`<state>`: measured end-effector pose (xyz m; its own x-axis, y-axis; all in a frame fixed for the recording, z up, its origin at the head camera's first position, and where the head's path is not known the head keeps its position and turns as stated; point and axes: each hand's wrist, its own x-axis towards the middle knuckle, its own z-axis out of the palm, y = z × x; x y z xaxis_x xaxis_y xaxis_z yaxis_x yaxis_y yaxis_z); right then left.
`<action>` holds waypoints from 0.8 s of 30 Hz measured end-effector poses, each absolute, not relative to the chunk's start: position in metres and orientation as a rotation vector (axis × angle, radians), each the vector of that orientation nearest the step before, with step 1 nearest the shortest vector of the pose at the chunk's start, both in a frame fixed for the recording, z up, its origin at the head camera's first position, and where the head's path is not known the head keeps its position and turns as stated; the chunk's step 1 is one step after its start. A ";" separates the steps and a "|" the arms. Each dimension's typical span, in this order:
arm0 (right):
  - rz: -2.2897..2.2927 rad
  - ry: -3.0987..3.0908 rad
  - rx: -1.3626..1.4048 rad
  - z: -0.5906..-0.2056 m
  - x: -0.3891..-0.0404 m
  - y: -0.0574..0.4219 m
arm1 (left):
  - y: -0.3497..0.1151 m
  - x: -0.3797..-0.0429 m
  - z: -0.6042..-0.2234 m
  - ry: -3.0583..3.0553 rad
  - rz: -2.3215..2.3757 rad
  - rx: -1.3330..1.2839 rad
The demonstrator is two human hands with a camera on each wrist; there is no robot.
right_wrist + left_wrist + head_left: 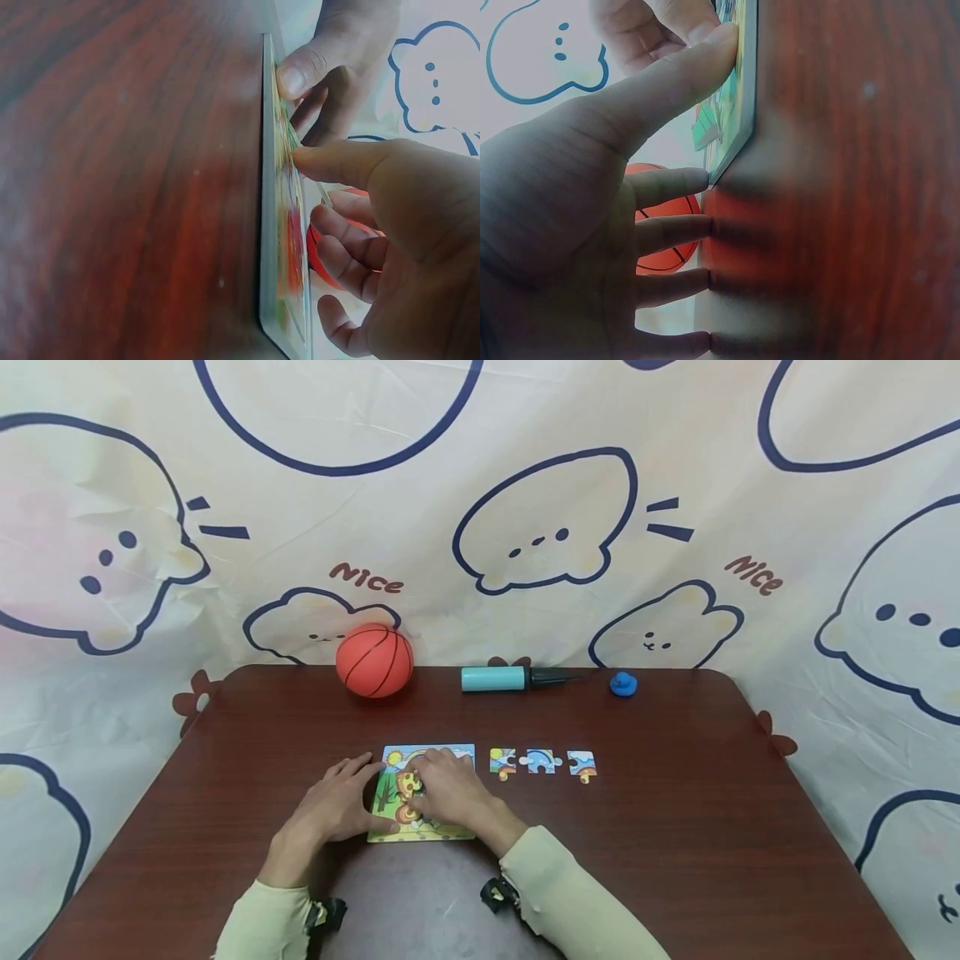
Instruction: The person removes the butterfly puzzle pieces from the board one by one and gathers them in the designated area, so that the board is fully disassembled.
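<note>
A jigsaw puzzle board (442, 836) with a bright cartoon picture lies flat on the brown table. My left hand (337, 806) spreads around its left side; its thumb presses on the board's face and the straight fingers touch the edge and tabletop. Over the board's middle, my right hand (453, 789) pinches a puzzle piece (706, 129) between thumb and index finger. That piece stands tilted up from the board, green in the left wrist view; the right hand mostly hides it from above. Right of the board lie three loose pieces: a sunny one (502, 762), a blue one (540, 762) and another (582, 763).
Along the table's far edge stand an orange-red toy basketball (374, 660), a teal hand pump (492, 678) with a black nozzle end, and a small blue object (623, 683). A patterned cloth (540, 627) hangs behind the table (697, 827).
</note>
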<state>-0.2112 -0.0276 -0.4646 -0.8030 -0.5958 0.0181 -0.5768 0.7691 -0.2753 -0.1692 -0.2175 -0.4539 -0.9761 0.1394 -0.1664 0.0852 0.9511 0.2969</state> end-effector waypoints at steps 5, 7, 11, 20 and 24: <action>-0.495 2.860 -0.949 -0.464 -0.211 -0.015 | -0.217 -0.169 -0.454 2.907 0.422 0.167; -0.523 2.848 -0.940 -0.464 -0.212 -0.009 | -0.216 -0.169 -0.454 2.904 0.425 0.168; -0.586 2.819 -0.934 -0.465 -0.214 0.004 | -0.217 -0.168 -0.454 2.897 0.439 0.161; -0.626 2.826 -0.872 -0.459 -0.218 0.037 | -0.217 -0.168 -0.453 2.888 0.460 0.147; -0.623 2.846 -0.836 -0.458 -0.221 0.052 | -0.218 -0.168 -0.453 2.882 0.470 0.147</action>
